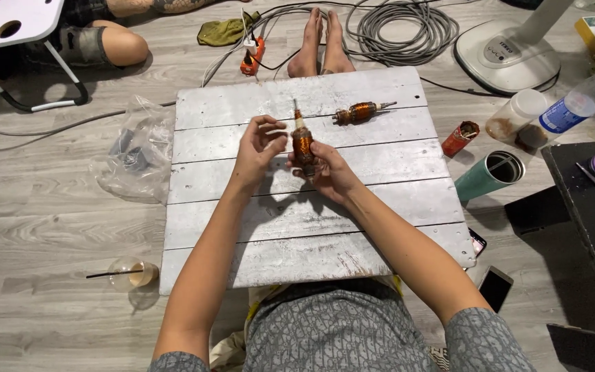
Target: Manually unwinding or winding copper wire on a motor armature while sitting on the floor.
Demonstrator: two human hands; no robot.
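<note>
My right hand grips a copper-wound motor armature by its lower end and holds it upright above the white plank board. My left hand is beside it on the left, with its fingers curled and its fingertips close to the copper winding; contact is hard to judge. A second armature, with a metal shaft sticking out to the right, lies flat on the board farther back.
My feet rest past the board beside a coiled grey cable and an orange plug. A teal tumbler, a red can, bottles and a fan base lie right. A plastic bag and a cup lie left. Another person's knee shows at top left.
</note>
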